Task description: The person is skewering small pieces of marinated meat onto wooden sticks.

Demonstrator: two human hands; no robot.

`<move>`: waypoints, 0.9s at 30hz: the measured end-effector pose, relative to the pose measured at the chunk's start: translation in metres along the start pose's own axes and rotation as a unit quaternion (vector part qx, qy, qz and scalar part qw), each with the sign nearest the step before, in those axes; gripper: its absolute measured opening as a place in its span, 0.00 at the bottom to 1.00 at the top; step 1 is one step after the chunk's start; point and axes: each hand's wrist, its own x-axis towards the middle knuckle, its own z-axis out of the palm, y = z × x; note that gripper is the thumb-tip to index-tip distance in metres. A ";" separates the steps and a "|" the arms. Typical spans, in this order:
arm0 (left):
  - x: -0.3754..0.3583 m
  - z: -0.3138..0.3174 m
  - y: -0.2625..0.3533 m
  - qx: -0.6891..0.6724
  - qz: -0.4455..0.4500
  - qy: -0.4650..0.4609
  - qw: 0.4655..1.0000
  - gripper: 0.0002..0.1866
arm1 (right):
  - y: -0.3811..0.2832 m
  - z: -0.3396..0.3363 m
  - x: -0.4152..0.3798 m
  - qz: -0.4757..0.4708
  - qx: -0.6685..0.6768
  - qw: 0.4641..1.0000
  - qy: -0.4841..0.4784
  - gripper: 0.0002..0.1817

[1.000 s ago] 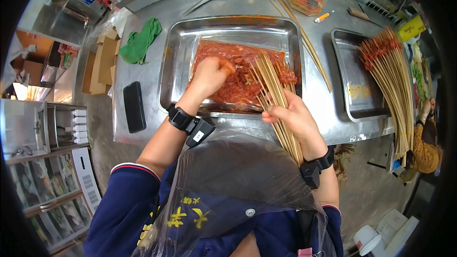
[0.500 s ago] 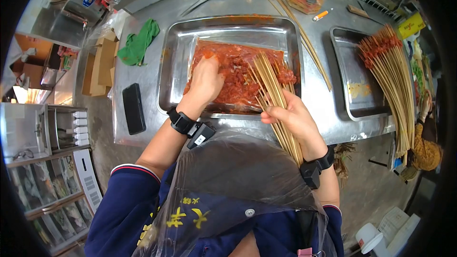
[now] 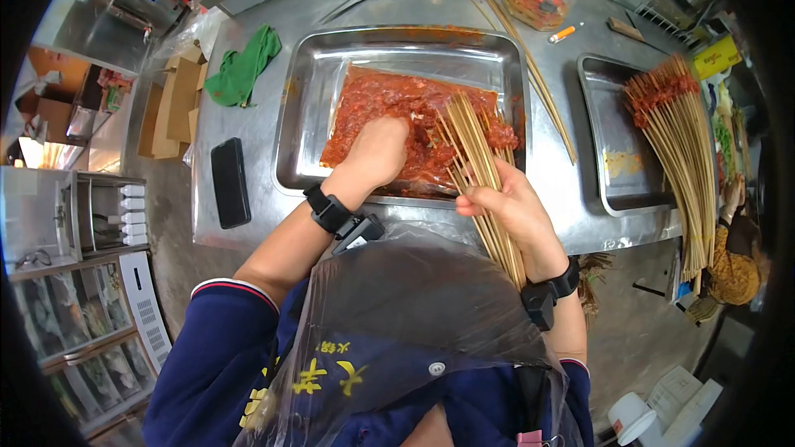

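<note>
left hand (image 3: 381, 151): back up, fingertips hidden | right hand (image 3: 513, 203): gripping, thumb (image 3: 482, 197) uppermost | forearms (image 3: 286, 250): angled inward

Bright light glares white on the metal table (image 3: 556, 186) beside the tray (image 3: 310, 112). The wide lens bends the fridge (image 3: 93, 353) at the left edge, and the corners fall to black.

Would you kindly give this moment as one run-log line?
left hand: at red meat, fingers hidden | right hand: holding skewer bundle | metal tray: holds meat
</note>
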 end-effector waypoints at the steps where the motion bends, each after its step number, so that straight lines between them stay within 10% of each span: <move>1: -0.002 -0.007 0.003 -0.015 -0.012 -0.003 1.000 0.04 | 0.000 0.000 0.000 -0.001 -0.002 1.000 0.001 0.17; 12: -0.001 -0.013 -0.015 -0.477 -0.159 -0.032 0.864 0.09 | 0.000 0.003 0.000 0.001 -0.008 1.000 0.005 0.17; 27: 0.001 -0.020 -0.016 -0.590 -0.225 -0.014 0.776 0.10 | -0.004 0.003 -0.002 0.004 -0.012 1.000 0.002 0.18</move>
